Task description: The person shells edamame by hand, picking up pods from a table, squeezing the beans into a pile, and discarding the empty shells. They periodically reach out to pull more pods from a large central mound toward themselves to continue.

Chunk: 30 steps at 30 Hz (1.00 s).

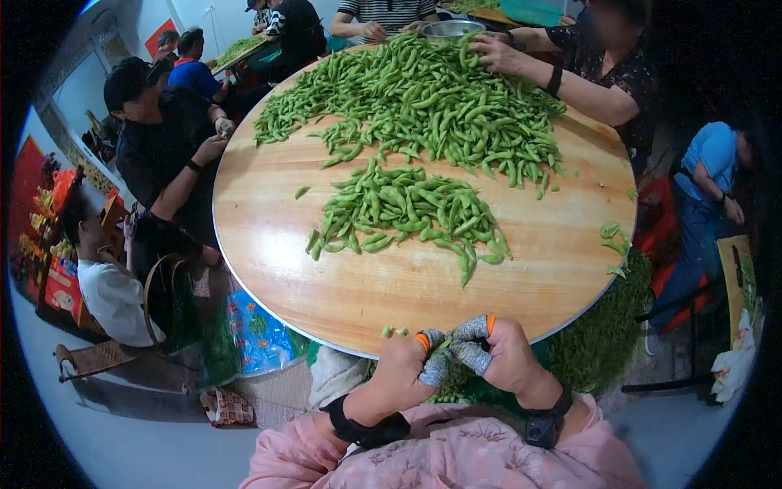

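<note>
My left hand and my right hand meet at the near edge of the round wooden table. Grey knitted sleeves with orange bands cover some fingers on both. Thumbs and fingers pinch a green soybean pod between them, mostly hidden by the fingertips. Beside my left hand, shelled beans lie on the wood. Beyond the hands is a small pile of soybean pods, with a much larger heap of pods behind it. Below the hands, a green mass of beans partly shows.
A person's hand reaches into the heap at the far right, near a metal bowl. Other people sit around the table's left and far sides. Loose pods lie at the right edge. Green plant waste covers the floor at right.
</note>
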Tool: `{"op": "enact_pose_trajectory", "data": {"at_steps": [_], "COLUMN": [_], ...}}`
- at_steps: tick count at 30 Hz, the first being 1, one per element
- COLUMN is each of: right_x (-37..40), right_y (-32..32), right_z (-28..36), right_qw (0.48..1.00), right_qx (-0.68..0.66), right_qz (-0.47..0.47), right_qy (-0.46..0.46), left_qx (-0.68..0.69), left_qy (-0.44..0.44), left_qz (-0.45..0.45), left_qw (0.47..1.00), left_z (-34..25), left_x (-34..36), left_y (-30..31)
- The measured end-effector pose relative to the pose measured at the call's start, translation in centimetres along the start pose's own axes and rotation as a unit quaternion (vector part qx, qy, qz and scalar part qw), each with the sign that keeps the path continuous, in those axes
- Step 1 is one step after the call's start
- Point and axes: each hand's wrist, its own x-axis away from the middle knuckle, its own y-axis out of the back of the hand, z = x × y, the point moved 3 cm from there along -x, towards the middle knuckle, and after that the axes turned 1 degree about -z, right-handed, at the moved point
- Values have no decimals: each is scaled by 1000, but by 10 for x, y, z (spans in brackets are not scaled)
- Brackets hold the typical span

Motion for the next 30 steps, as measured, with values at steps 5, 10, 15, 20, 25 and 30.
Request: {"op": "enact_pose_trajectory", "data": {"at_steps": [5,10,15,20,25,30], "right_x": [5,8,12,18,21,47], "right_y": [5,7,14,21,26,67], "right_z": [-6,0,-1,10,8,0], "right_qw": [1000,1000,997,996,996,981], "right_qx": [1,9,79,79,79,60], "right_qz": [3,-5,10,-38,-48,-181], "right_qy": [-18,-16,-5,15,15,33], "left_qx": [90,3,-35,-10,-88,-134], "left_qy": [1,-14,28,-45,2,21], "left_qz": [-10,2,45,6,99,118], "left_qw": [996,1000,998,999,991,984], "left_z": [-6,-1,-3,-18,-12,-15], "left_x": [-4,-3,-4,-8,-3,-14], "left_y": [-3,-10,-17,-14,-17,-11]}}
